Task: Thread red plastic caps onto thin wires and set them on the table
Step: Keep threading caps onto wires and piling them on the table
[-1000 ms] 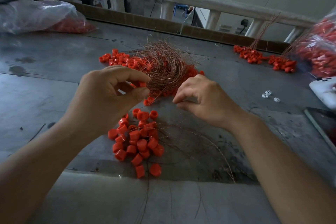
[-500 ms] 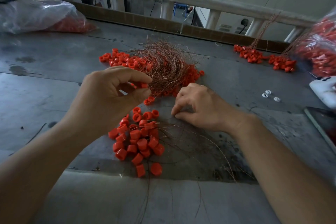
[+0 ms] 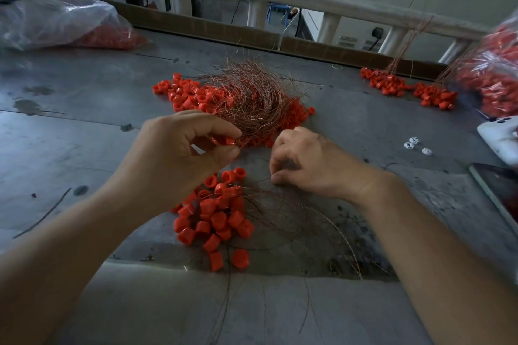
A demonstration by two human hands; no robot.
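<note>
Caps: red plastic, short open cylinders. One loose heap lies on the table just before the hands. A second heap lies farther off, partly under the wire tangle.
Wires: thin, copper-coloured, in a nest-like tangle beyond the hands. Loose strands fan across the table beside the near heap.
Left hand: raised above the near heap, thumb and forefinger curled narrowly round one cap.
Right hand: low, fingers curled, tips down among the loose strands. Whether a wire is pinched cannot be told.
Handling, caps: judged light, rigid and smooth, likely to roll if dropped. Best held across the side wall, leaving the bore free.
Handling, wires: judged light, springy, easily kinked and prone to snag on neighbours. Best held close behind the free end, so the tip stays stiff enough to aim.
Finished work: bunches of threaded caps at the far right of the table.
Stock: left bag and right bag, both clear and holding caps. The right one is blurred and cut off.
Hidden or unclear: the held cap's bore is covered by the fingers. Wire ends are too fine to make out. A white device and a dark screen are cut off at the right edge. The small white bits nearby are unidentified.
</note>
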